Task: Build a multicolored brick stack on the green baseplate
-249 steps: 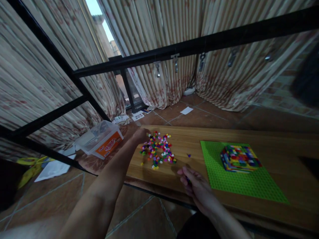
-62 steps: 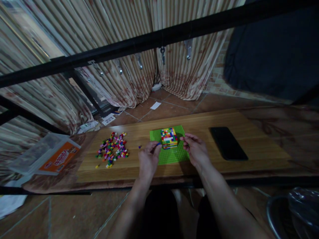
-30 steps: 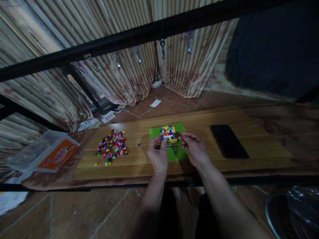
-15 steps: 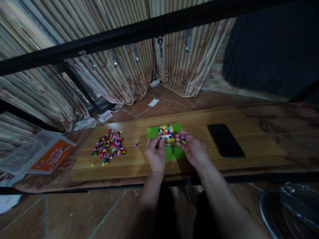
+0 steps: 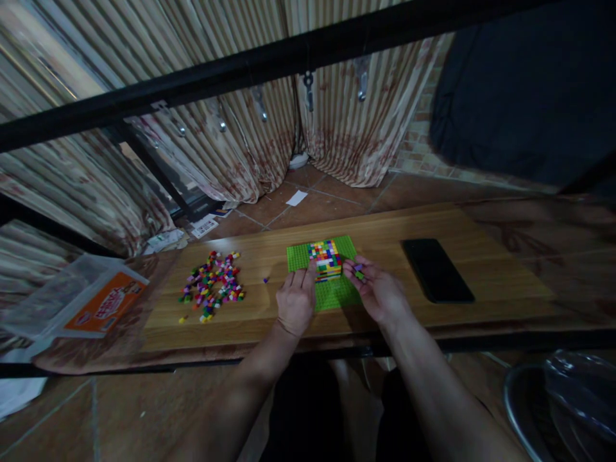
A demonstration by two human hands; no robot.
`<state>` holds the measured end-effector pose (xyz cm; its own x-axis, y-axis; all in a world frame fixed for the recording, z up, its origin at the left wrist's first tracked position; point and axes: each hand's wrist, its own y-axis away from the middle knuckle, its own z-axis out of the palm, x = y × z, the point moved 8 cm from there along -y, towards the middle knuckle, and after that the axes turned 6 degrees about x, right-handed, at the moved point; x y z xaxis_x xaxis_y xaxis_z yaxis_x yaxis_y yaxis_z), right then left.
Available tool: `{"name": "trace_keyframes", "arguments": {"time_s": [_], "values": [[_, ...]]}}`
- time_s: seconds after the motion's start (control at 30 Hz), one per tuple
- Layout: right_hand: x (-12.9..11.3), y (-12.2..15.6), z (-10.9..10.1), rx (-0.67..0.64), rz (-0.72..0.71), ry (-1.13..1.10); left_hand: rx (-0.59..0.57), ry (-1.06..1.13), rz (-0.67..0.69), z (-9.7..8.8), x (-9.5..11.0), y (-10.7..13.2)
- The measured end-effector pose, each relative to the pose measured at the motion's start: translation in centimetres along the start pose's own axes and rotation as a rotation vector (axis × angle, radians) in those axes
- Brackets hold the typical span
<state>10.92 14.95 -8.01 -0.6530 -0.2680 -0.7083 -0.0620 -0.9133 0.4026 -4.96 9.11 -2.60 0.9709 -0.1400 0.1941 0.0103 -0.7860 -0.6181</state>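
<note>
A block of stacked multicoloured toy bricks stands on a green studded baseplate. My left hand lies at the near left side of this block, fingers curled and back upward. Its foremost fingertip touches the top edge by a white row; the thumb is hidden. Just right of the block, my right hand is turned palm up with bent fingers. It cups a few small toy bricks, purple and green among them.
Loose toy bricks lie scattered on the left of the wooden board, one dark brick apart from them. A black tablet-like slab rests at the right. Beyond the left end is a clear plastic box with an orange label.
My left hand has turned from a thumb-and-finger pinch at the white row to curled fingers, one tip pressed there. My right hand has drawn slightly away to the right, still cupping bricks.
</note>
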Motion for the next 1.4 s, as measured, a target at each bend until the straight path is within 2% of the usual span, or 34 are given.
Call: {"name": "trace_keyframes", "arguments": {"time_s": [0.13, 0.3, 0.43, 0.53, 0.67, 0.83, 1.0, 1.23, 1.4], "values": [[-0.3, -0.2, -0.4, 0.002, -0.069, -0.014, -0.072, -0.041, 0.032, -0.3, 0.2, -0.3], [-0.8, 0.7, -0.1, -0.008, -0.081, -0.023, -0.080, 0.070, -0.067, -0.8, 0.0, -0.8], [-1.2, 1.6, 0.1, -0.033, -0.065, 0.001, -0.028, 0.210, -0.160, -1.6, -0.5, -1.5], [-1.5, 2.0, 0.1, -0.038, -0.070, 0.109, 0.034, 0.302, -0.222, -2.5, -1.0, -1.8], [-1.7, 2.5, 0.4, -0.029, -0.139, 0.243, 0.077, 0.449, -0.333, -3.3, -1.1, -0.7], [-0.1, 4.1, 2.6, -0.197, -0.127, 0.327, 0.036, 0.704, -0.462, -2.8, 0.7, 1.8], [1.0, 4.9, 3.6, -0.298, -0.092, 0.400, 0.033, 0.754, -0.437, -2.6, 1.7, 2.0], [1.0, 4.4, 3.6, -0.330, -0.155, 0.517, 0.046, 0.736, -0.503, -1.9, 0.4, 1.6], [0.7, 4.1, 3.7, -0.280, -0.217, 0.496, 0.086, 0.859, -0.590, -1.4, 0.0, 1.5]]}}
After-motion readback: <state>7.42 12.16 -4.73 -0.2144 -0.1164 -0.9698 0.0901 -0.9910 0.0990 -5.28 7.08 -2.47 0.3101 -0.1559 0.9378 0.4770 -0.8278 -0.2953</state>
